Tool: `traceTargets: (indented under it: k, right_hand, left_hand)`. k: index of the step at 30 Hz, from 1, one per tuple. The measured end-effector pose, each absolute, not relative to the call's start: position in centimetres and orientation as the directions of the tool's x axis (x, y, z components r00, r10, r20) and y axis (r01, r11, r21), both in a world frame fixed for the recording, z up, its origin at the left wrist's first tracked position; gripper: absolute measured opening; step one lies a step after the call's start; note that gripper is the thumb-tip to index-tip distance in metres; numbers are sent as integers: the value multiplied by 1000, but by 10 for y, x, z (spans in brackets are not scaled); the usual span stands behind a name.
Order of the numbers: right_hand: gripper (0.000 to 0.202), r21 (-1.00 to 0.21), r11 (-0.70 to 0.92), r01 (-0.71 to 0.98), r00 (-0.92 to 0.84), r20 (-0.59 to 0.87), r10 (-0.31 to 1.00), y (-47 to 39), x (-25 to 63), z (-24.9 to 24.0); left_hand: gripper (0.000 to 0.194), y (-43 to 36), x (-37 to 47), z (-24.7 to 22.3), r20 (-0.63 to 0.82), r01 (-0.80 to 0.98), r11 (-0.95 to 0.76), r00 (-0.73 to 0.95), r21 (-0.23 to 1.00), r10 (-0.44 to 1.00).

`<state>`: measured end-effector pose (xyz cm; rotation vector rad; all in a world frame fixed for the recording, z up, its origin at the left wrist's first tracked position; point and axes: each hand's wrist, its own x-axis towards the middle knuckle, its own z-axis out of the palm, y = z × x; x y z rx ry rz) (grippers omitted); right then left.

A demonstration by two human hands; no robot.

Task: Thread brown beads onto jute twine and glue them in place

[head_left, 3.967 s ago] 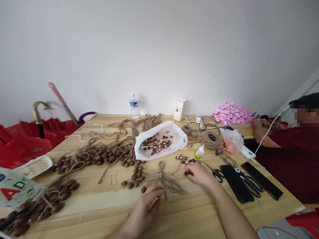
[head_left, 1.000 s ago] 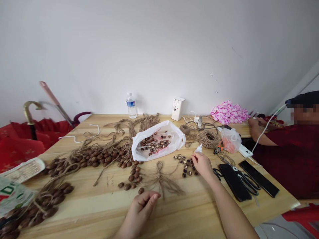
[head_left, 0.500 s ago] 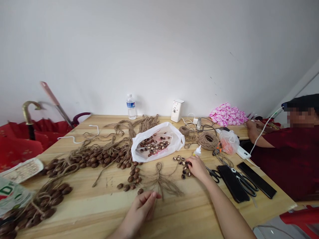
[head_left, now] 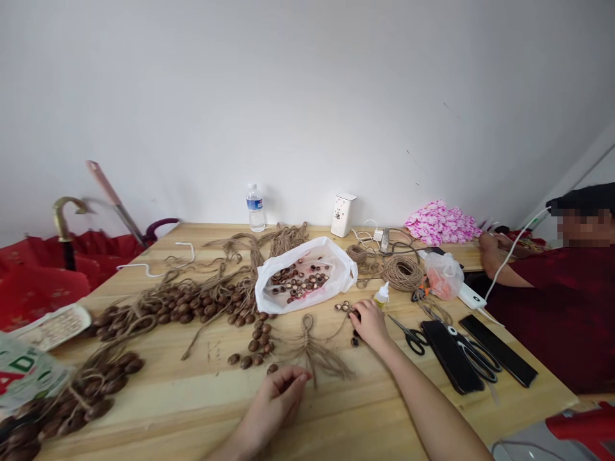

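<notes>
My left hand [head_left: 278, 400] is closed near the table's front, thumb pressed to the forefinger. Whatever those fingertips may hold is too small to make out. Just beyond them lies a knotted jute twine tassel [head_left: 307, 342] with a loop at its top and strands fanned out. My right hand [head_left: 371, 322] reaches down to a small group of cut nut shells [head_left: 342, 307], its fingers curled over a dark one. Left of the tassel sit several whole brown nuts [head_left: 259, 338]. A white plastic bag [head_left: 270, 305] with more cut shells lies open behind.
Strung nuts on twine [head_left: 180, 304] cover the left side. A glue bottle [head_left: 383, 293], twine coil [head_left: 402, 274], small scissors [head_left: 414, 338], black phone [head_left: 449, 355] and larger scissors [head_left: 480, 358] lie rightward. A water bottle [head_left: 256, 208] stands at the back. A co-worker [head_left: 562, 301] sits right.
My right hand has shifted a little left over the cut shells, leaving the glue bottle and small scissors more visible. My left hand stays nearly in place. The view has shifted slightly.
</notes>
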<state>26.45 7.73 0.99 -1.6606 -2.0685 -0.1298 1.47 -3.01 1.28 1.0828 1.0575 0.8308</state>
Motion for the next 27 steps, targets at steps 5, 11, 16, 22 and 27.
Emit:
traceTargets:
  k: [5, 11, 16, 22, 27]
  right_hand:
    - [11, -269, 336, 903, -169, 497, 851, 74, 262, 17]
    - [16, -254, 531, 809, -279, 628, 726, 58, 254, 35]
    - [14, -321, 582, 747, -297, 622, 724, 52, 246, 40]
    - [12, -472, 818, 329, -517, 635, 575, 18, 204, 52]
    - [9, -474, 841, 262, -582, 618, 529, -3, 182, 56]
  left_hand:
    - [47, -28, 14, 12, -247, -75, 279, 286, 957, 926]
    - [42, -27, 13, 12, -236, -170, 292, 287, 941, 928]
    - [40, -26, 13, 14, -220, -220, 287, 283, 933, 934]
    - [42, -26, 13, 20, -191, -358, 308, 328, 881, 925]
    - [33, -28, 9, 22, -198, -488, 403, 418, 774, 886]
